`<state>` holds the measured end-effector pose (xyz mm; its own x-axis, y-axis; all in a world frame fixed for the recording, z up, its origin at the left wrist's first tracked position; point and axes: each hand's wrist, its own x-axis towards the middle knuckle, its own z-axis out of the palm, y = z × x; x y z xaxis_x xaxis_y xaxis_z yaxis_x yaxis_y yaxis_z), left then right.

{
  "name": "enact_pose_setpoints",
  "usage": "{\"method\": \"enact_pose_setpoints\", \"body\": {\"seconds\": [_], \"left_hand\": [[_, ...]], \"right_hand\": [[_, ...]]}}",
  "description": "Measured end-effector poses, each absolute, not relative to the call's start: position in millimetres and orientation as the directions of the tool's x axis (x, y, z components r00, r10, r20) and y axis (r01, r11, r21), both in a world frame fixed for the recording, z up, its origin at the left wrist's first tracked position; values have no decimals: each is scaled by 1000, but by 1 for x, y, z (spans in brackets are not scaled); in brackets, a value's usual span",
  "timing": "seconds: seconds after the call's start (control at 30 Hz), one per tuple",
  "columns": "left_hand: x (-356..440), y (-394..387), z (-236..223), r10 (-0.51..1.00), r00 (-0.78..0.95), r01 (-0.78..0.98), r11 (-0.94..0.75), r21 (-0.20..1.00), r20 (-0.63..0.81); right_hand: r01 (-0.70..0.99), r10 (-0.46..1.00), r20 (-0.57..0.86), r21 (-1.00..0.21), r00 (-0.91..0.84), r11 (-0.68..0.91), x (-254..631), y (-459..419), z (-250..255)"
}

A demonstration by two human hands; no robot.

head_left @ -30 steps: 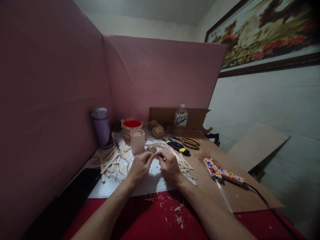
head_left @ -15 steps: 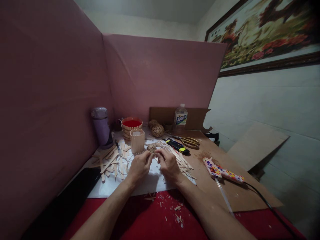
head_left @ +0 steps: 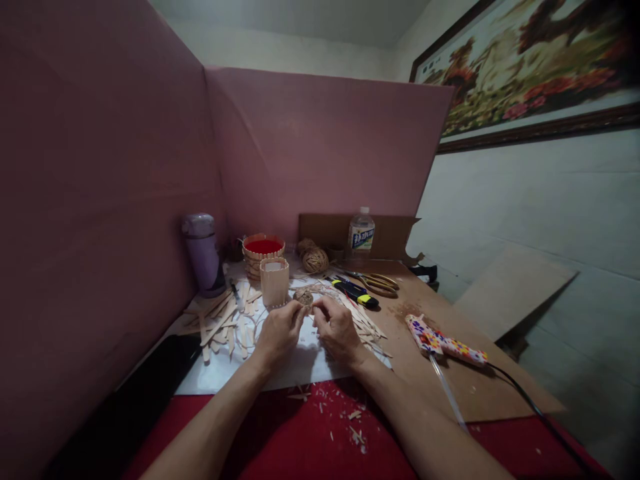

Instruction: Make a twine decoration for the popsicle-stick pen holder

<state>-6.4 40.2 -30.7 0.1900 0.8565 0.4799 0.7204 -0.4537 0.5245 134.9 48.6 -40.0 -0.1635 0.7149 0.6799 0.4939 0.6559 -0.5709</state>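
Observation:
Close in front of me, my left hand (head_left: 280,330) and my right hand (head_left: 337,327) are closed in pinches, their fingertips nearly meeting. Between them runs what looks like a thin strand of twine, though the fingers cover most of it. A small brown bundle of twine (head_left: 303,297) sits right at the fingertips; whether it is held or lies behind them I cannot tell. Just beyond my left hand stands a small cup made of wooden sticks (head_left: 275,285). Behind that is a larger stick-sided container with a red inside (head_left: 264,249).
Wooden craft sticks (head_left: 220,323) lie scattered on the left, near a purple bottle (head_left: 203,257). Farther back are a twine ball (head_left: 315,260) and a clear bottle (head_left: 362,237). Scissors (head_left: 383,285), a utility knife (head_left: 356,293) and a corded glue gun (head_left: 445,343) lie on the right.
The fingertips of my right hand have shifted very slightly, and a little more of the small twine bundle shows. The other things stay where they were.

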Motion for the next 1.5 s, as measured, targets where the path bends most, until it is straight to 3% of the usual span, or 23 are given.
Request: {"method": "enact_pose_setpoints", "body": {"seconds": [0.3,0.6,1.07,1.33,1.5], "left_hand": [[-7,40,-31,851,175,687,-466,557,495],[-7,40,-29,845,151,631,-481,608,513],[-6,38,-28,854,147,632,-469,618,498],[-6,37,-24,855,112,596,-466,654,506],[-6,36,-24,854,130,611,-469,637,504]], "right_hand": [[558,680,707,-491,-194,669,137,51,-42],[474,613,763,-471,-205,744,137,49,-40],[560,717,682,-542,-142,627,137,53,-46],[478,634,735,-478,-242,737,137,51,-41],[503,650,723,-482,-234,717,138,51,-42]]}}
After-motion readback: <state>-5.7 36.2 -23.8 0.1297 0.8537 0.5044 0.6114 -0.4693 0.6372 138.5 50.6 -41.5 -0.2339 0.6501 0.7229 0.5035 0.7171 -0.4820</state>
